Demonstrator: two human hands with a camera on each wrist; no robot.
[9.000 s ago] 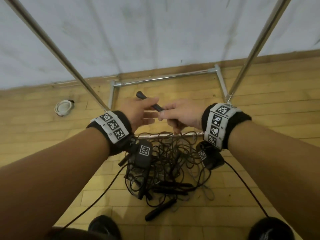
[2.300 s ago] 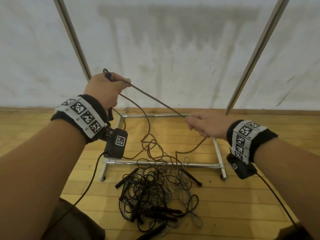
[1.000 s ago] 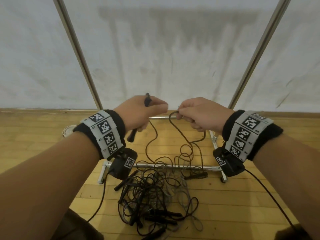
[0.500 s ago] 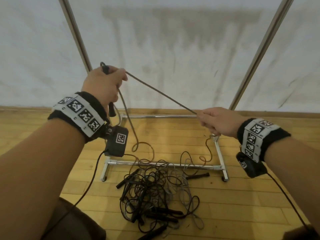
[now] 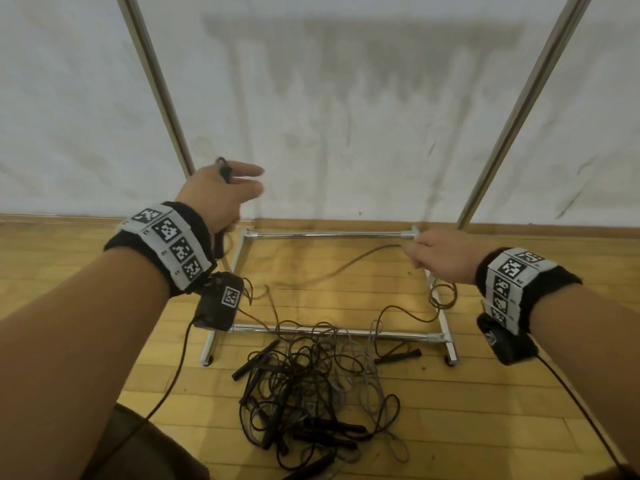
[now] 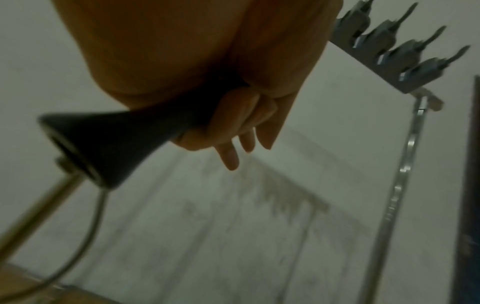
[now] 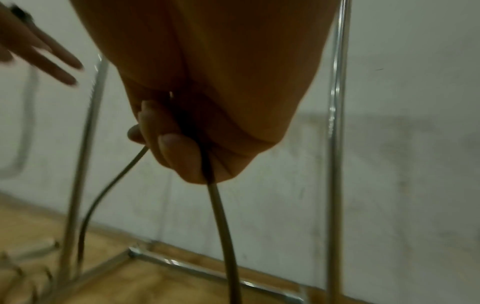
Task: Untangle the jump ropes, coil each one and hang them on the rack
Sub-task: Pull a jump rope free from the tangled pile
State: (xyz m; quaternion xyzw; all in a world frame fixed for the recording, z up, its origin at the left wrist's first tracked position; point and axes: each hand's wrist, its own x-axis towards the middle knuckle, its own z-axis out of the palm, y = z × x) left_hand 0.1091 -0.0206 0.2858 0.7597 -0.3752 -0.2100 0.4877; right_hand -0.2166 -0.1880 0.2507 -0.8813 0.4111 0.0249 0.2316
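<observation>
Rope (image 5: pixel 349 263) slack between both hands

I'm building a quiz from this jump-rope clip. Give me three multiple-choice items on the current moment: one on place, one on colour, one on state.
1. Where does the tangled pile of ropes lie?
A. on the floor by the rack's base
B. on the rack's hooks
C. on a chair

2. What colour is the handle in the left hand?
A. red
B. black
C. white

3. What is the right hand doing?
A. hanging open
B. pressing the wall
C. gripping a rope

Key: 1 A, the tangled pile lies on the wooden floor by the rack's base. 2 B, the left hand grips a black handle. 3 C, the right hand curls round a rope.
</observation>
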